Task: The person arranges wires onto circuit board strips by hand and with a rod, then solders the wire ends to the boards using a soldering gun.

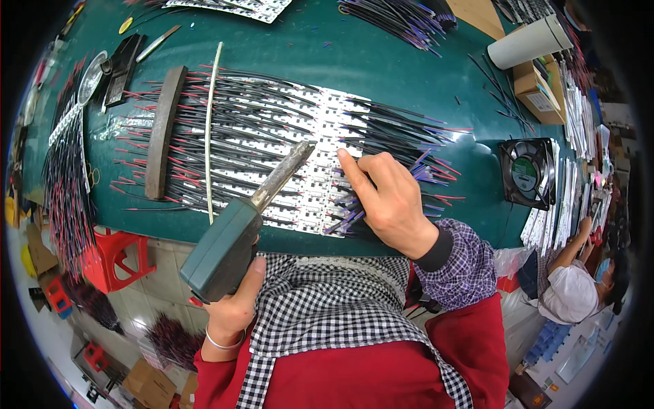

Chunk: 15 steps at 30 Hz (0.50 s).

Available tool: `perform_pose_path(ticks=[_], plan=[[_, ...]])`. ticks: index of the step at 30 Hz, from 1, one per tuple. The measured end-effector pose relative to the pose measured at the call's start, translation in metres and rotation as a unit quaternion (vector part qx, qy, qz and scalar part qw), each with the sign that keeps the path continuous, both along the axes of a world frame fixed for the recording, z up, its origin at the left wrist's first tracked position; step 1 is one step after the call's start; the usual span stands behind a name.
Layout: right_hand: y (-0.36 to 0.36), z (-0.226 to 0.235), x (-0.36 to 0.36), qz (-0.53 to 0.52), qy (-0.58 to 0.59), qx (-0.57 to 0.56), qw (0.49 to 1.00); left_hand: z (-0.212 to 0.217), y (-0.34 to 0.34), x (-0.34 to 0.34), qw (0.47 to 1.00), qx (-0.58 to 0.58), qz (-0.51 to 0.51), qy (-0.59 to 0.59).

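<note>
My left hand (235,310) is wrapped round the grip of a dark green soldering gun (225,249). Its long, stained metal tip (289,170) points up and right, over a sheet of small white circuit boards (320,180). My right hand (395,198) is at the right part of the sheet, its index finger stretched toward the boards close to the tip. The other fingers are curled, and the thumb is hidden; what they hold, if anything, cannot be made out. Black wires (402,119) with red and purple-blue ends run out from both sides of the sheet.
A dark bar (165,133) and a pale strip (212,129) lie across the wires. A black fan (528,172) stands at right, below a cardboard box (541,92) and white cylinder (530,42). Wired boards (68,129) hang over the left edge above a red stool (119,259). A co-worker (572,290) is at right.
</note>
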State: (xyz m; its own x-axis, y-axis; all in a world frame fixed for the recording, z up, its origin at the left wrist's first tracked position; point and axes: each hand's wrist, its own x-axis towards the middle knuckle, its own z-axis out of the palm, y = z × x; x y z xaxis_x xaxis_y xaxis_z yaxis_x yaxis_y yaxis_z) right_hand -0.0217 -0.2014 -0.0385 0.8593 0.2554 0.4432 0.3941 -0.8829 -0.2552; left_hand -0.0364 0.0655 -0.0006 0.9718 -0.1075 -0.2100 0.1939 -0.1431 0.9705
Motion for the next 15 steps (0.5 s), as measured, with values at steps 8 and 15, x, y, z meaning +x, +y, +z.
perform_pose_path(ticks=[8,15], plan=[[0.000,0.001,-0.001,0.005,-0.006,-0.006,1.000,-0.016,0.015,-0.010,0.984,0.110,-0.105,-0.089],[0.004,-0.001,0.001,-0.003,-0.017,0.002,1.000,-0.013,0.015,-0.010,0.982,0.118,-0.129,-0.071]])
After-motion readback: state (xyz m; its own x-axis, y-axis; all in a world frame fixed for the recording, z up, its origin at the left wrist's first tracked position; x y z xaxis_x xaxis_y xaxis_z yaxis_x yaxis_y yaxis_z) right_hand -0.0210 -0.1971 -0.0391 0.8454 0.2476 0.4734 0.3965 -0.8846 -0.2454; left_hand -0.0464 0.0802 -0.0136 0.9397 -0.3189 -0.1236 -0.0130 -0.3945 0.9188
